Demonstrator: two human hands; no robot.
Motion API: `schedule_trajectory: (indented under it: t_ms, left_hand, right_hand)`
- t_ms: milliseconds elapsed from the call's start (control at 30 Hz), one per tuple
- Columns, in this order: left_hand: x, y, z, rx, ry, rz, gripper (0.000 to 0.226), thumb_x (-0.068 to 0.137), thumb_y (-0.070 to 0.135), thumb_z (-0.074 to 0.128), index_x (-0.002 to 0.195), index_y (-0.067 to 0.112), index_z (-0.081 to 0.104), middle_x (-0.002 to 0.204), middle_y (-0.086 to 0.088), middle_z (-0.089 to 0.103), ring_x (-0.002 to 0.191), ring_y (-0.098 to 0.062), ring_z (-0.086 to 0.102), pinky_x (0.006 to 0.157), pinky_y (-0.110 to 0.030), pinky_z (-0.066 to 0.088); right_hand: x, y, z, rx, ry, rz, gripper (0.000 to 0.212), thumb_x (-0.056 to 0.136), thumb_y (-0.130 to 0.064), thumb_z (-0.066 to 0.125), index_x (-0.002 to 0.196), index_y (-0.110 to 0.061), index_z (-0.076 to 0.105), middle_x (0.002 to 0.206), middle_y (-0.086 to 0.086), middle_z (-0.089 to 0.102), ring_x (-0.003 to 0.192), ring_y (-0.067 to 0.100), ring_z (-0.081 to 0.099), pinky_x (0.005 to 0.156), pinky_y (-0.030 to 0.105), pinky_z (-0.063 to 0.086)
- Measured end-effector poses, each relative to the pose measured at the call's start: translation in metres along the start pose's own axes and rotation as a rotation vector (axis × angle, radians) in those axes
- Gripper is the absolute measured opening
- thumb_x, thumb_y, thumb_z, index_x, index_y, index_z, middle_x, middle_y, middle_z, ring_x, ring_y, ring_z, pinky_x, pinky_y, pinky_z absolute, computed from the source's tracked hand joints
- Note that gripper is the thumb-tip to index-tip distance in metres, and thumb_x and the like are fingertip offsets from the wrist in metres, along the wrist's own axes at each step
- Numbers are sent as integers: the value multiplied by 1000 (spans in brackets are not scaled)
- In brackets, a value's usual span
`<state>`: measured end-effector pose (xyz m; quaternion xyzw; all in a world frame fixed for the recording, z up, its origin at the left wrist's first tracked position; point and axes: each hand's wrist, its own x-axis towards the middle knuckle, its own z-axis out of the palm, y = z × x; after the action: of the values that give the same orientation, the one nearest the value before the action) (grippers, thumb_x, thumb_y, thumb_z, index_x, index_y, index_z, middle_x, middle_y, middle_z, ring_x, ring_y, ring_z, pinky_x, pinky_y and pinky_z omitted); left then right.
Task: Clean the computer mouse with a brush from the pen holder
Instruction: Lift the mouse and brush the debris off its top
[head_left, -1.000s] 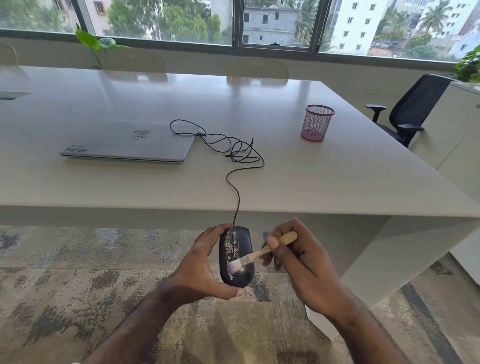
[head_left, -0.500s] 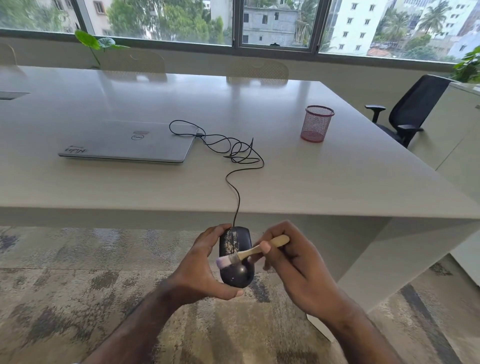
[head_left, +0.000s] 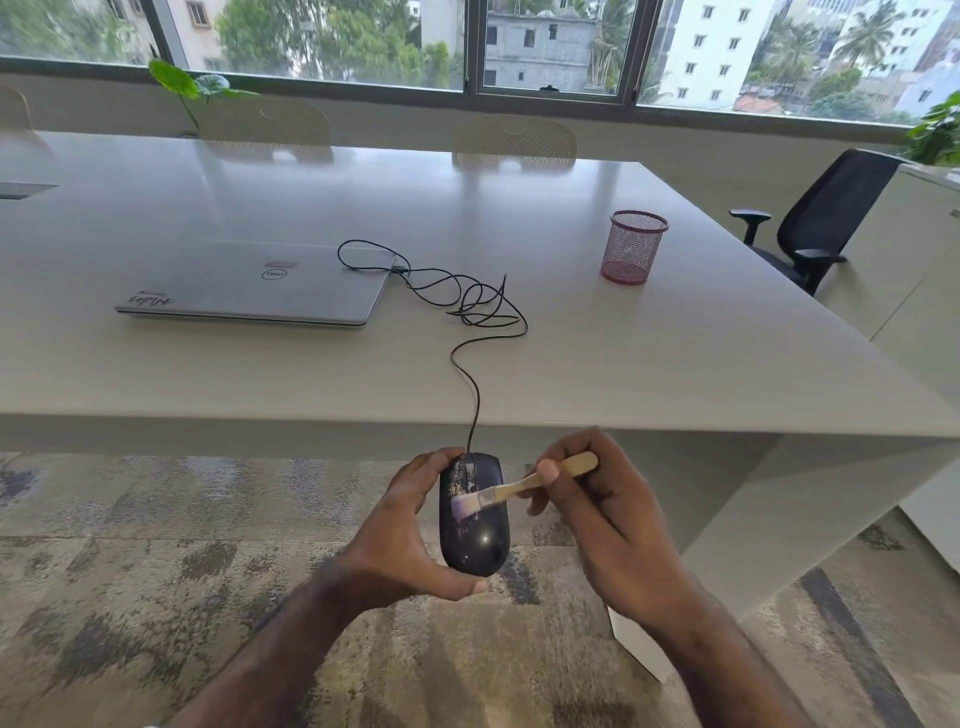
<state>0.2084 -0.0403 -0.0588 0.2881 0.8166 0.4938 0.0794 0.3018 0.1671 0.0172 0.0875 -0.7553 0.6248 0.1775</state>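
A dark wired mouse (head_left: 475, 540) with pale dust on its front half is held off the table's near edge, above the carpet, by my left hand (head_left: 402, 535), thumb under its rear and fingers along its left side. My right hand (head_left: 605, 512) grips a small wooden-handled brush (head_left: 519, 486) whose bristles lie across the mouse's middle. The mouse's black cable (head_left: 470, 332) runs up over the table edge to a tangled loop. A pink mesh pen holder (head_left: 632, 247) stands on the table at the right and looks empty.
A shut silver laptop (head_left: 249, 288) lies on the white table (head_left: 675, 364) at the left, with the cable plugged into its right side. A black office chair (head_left: 826, 218) stands beyond the table's right end. Patterned carpet (head_left: 130, 597) lies below my hands.
The brush tip swept from the mouse's lower part up and leftwards, then came back to its middle. My left hand has kept the mouse still.
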Motion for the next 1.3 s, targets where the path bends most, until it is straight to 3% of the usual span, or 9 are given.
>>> schedule_trajectory:
  t_ms: [100, 267, 400, 500, 633, 800, 1033, 1233, 1300]
  left_hand:
    - [0, 0, 1, 3, 5, 1, 113, 43, 38, 99, 144, 43, 49, 138, 20, 56, 135, -8, 52, 113, -34, 46]
    - [-1, 0, 2, -5, 5, -7, 117, 43, 37, 99, 148, 32, 49, 142, 13, 55, 137, -11, 52, 115, -40, 47]
    - [-2, 1, 1, -10, -6, -9, 119, 44, 36, 98, 151, 30, 47, 145, 12, 53, 140, -12, 50, 117, -41, 46]
    - [-2, 3, 1, -14, -10, -10, 117, 45, 32, 98, 150, 29, 47, 144, 10, 54, 138, -12, 50, 116, -41, 46]
    - [-3, 3, 3, 7, -22, 11, 117, 46, 30, 100, 150, 27, 48, 144, 9, 54, 137, -10, 50, 115, -36, 46]
    - [-3, 1, 1, 10, -15, 43, 115, 46, 29, 102, 146, 42, 46, 144, 18, 51, 139, -5, 46, 110, -16, 41]
    - [-2, 1, 3, 8, -12, 49, 116, 43, 37, 98, 148, 32, 49, 142, 16, 53, 138, -7, 49, 111, -25, 44]
    - [-2, 0, 2, 24, 6, 81, 111, 45, 35, 99, 140, 56, 45, 139, 29, 51, 140, -6, 47, 109, -18, 41]
    - [-2, -1, 1, 34, 10, 78, 112, 46, 37, 100, 144, 51, 46, 141, 25, 52, 140, -8, 47, 112, -25, 42]
  right_hand:
    - [2, 1, 0, -65, -42, 27, 10, 97, -34, 55, 91, -27, 58, 80, 2, 66, 75, 26, 65, 71, 58, 54]
    - [0, 1, 4, -27, -42, 14, 9, 96, -33, 57, 91, -27, 59, 80, 6, 68, 72, 20, 68, 64, 29, 52]
    - [2, 0, 2, -50, 65, -24, 9, 98, -30, 55, 93, -25, 60, 81, 5, 69, 72, 25, 68, 68, 51, 56]
    - [0, 1, 5, -127, 16, 10, 9, 99, -32, 54, 91, -30, 57, 78, 3, 67, 71, 28, 66, 68, 60, 53]
    - [-2, 0, 11, -145, -54, 21, 10, 97, -38, 53, 91, -31, 56, 77, 2, 67, 72, 28, 66, 68, 60, 52]
    - [3, -3, 8, -92, 90, -6, 9, 96, -41, 55, 90, -35, 59, 79, 6, 69, 72, 26, 69, 69, 62, 53]
    - [-1, -2, 11, -152, -39, 41, 12, 96, -40, 53, 90, -30, 56, 77, 8, 67, 71, 33, 65, 68, 61, 52]
    - [2, -1, 1, -113, 154, -9, 13, 98, -26, 54, 89, -33, 58, 79, 3, 72, 71, 18, 69, 64, 20, 51]
    - [2, 0, 1, -152, 174, -4, 11, 99, -29, 53, 90, -33, 57, 79, 0, 72, 72, 18, 69, 64, 24, 53]
